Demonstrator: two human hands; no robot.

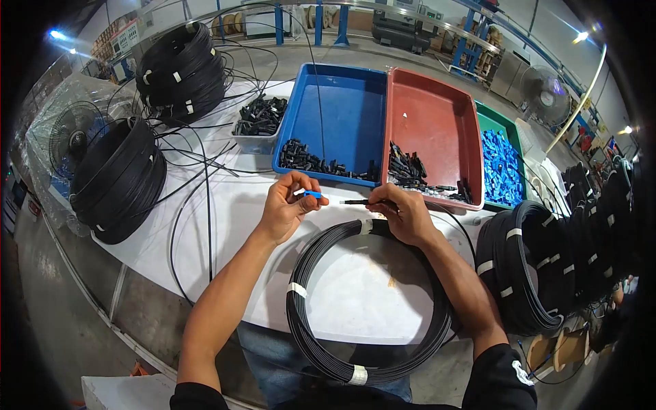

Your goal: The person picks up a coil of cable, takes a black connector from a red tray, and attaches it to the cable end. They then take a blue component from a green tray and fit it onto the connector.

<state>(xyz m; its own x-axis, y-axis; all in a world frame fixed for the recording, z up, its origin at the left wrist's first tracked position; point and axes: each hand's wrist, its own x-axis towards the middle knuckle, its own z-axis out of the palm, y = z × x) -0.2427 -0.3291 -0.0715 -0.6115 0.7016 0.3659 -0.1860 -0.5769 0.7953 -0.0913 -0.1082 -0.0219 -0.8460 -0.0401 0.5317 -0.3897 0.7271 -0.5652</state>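
My left hand [290,205] pinches a small blue connector piece [312,195] between thumb and fingers. Facing it across a short gap, my right hand [404,210] is closed on the black end of a cable connector [355,201], whose pale tip points left. Below both hands, a coil of black cable [298,318], bound with white tape, rests on the table's front edge and overhangs it towards my lap. Just beyond my hands stand a blue tray [342,109] and a red tray [434,116], with small black parts along their near sides.
A green tray [514,130] of small blue pieces [501,167] stands at the right. A clear box of black parts [261,116] sits left of the blue tray. Coils of black cable are stacked left [119,181] and right [526,266]. Loose cable strands cross the white tabletop [150,253].
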